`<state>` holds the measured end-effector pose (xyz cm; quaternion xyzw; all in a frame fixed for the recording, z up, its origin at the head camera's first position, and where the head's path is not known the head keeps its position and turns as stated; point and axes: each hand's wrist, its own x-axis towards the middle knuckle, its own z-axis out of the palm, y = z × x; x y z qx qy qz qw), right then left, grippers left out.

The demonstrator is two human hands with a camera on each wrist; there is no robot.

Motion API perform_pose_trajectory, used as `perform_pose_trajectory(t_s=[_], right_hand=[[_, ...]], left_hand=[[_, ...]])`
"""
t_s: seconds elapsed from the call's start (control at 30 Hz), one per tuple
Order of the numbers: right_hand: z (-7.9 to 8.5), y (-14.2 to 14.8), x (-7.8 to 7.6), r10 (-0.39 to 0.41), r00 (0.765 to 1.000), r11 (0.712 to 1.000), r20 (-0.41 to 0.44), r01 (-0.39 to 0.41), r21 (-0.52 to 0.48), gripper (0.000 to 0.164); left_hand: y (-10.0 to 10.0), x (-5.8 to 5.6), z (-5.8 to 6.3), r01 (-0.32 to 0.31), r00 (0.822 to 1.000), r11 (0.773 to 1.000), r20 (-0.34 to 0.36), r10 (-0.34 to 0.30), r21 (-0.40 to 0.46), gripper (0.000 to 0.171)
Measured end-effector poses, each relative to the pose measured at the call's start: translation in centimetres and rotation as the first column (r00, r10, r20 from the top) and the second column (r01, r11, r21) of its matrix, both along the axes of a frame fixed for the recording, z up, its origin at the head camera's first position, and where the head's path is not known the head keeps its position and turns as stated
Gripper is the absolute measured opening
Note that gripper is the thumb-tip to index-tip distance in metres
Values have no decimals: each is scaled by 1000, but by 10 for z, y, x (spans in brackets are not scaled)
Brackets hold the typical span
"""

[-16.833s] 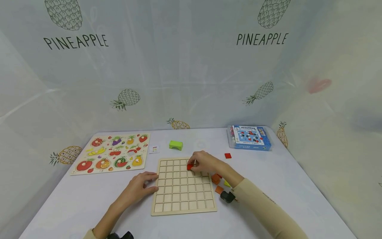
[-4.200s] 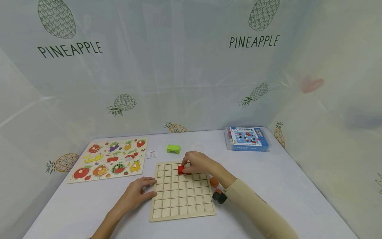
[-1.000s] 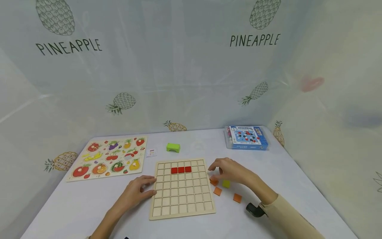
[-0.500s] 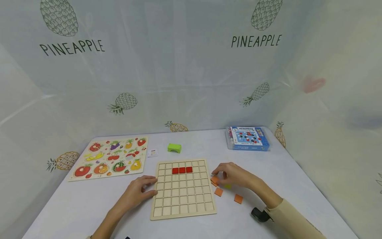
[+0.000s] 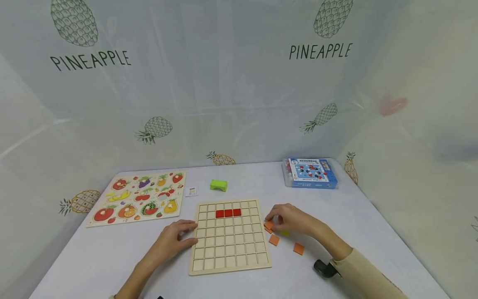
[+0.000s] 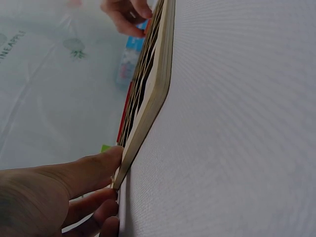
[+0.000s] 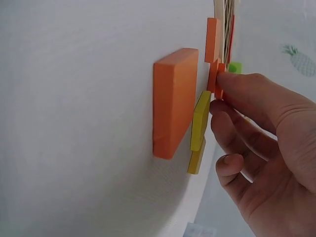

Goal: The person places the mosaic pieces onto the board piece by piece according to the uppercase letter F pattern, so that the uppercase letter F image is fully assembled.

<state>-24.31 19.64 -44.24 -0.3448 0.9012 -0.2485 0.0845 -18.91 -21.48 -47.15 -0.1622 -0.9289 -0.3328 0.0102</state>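
Pinching an orange tile [image 5: 269,224] between its thumb and curled fingers [image 7: 225,129], the right hand [image 5: 290,219] is just beside the right edge of the grid board [image 5: 229,239]. That tile overlaps another orange tile beneath; yellow tiles [image 7: 200,122] lie near the fingers. The left hand [image 5: 173,238], fingers parted and loosely bent, touches the board's left edge.
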Motion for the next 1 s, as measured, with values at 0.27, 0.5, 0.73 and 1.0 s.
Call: perform_pose_trajectory(t_s=[0.27,0.5,0.73,1.0], right_hand=[[-2,1,0,-14,1000,1000,-14,14,1,19],[-3,2,-1,-21,1000,1000,-20,22,11,17],[-1,2,-1,-36,999,999,-23,37,25,17],[5,3,-3,-55,998,998,-21,55,30,20]], left_hand=[[0,0,0,-7,1000,1000,3,7,-2,47],[0,-1,-1,-16,1000,1000,5,16,-10,46],[0,-1,-1,-13,1000,1000,4,13,-5,46],[1,-1,0,-17,1000,1000,10,17,-9,46]])
